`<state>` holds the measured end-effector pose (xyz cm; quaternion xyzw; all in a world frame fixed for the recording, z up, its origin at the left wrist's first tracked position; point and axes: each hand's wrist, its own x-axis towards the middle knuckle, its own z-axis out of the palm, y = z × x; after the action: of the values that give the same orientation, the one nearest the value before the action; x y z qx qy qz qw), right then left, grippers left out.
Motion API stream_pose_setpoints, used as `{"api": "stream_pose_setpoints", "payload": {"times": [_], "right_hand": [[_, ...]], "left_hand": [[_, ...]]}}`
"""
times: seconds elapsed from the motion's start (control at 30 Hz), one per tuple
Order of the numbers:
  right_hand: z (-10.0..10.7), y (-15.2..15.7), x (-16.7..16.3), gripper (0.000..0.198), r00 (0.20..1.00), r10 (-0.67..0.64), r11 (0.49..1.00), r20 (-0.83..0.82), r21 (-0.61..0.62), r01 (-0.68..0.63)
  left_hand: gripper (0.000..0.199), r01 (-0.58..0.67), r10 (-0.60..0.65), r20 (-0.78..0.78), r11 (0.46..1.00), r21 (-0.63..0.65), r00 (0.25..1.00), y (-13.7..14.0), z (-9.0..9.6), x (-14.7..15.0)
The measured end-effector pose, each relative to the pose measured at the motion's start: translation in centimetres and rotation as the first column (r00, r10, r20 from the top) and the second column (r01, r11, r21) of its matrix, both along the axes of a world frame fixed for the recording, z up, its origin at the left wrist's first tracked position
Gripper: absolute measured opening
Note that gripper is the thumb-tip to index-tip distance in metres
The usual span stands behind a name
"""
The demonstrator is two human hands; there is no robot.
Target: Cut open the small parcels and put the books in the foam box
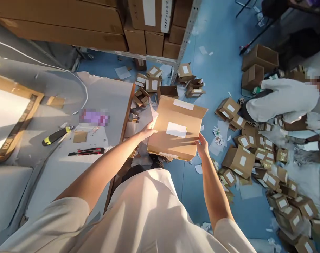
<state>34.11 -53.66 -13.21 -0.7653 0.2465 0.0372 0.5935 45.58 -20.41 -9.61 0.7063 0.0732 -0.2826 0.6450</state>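
A flat brown cardboard box (176,142) is held out in front of my body, over the blue floor beside the table. A white label sits on its upper face, and pale tape strips run along its far and near edges. My left hand (148,131) grips its left side, next to a crumpled white sheet (149,114); whether the hand also holds the sheet, I cannot tell. At the opposite side, the fingers of my right hand (201,144) close on the box's right edge. The box's underside is hidden.
On the table (114,105) lie a red-and-black utility knife (87,151), a yellow-and-black cutter (57,136) and a cardboard scrap (80,136). Opened boxes litter the floor. A loaded shelf (154,58) stands ahead. At right, a person (281,98) bends over boxes.
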Motion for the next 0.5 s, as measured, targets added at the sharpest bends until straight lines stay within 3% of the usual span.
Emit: {"api": "stream_pose_setpoints", "payload": {"times": [0.07,0.13,0.23,0.37,0.5], "right_hand": [[-1.5,-0.5,-1.8,0.075,0.996,-0.079,0.995,-0.031,-0.065,0.077],[-2.4,-0.5,-3.0,0.071,0.995,-0.079,0.99,-0.061,-0.118,0.071],[-2.9,0.3,-3.2,0.065,0.995,-0.06,0.984,-0.084,-0.17,0.045],[-2.9,3.3,-0.1,0.06,0.996,0.04,0.985,-0.078,-0.163,-0.052],[-2.3,10.0,5.7,0.052,0.953,0.301,0.949,-0.043,-0.086,-0.304]], "left_hand": [[0.083,0.074,-0.075,-0.029,0.997,-0.021,0.997,-1.5,-0.6,0.2],[0.088,0.156,-0.157,-0.052,0.988,-0.018,0.986,-1.9,-1.1,-0.1],[0.083,0.206,-0.205,-0.054,0.978,0.022,0.977,-0.2,-1.1,-1.3],[0.067,0.096,-0.095,-0.016,0.989,0.115,0.995,5.7,0.0,-4.1],[0.061,-0.155,0.145,0.062,0.961,0.227,0.988,13.3,1.6,-8.8]]}}
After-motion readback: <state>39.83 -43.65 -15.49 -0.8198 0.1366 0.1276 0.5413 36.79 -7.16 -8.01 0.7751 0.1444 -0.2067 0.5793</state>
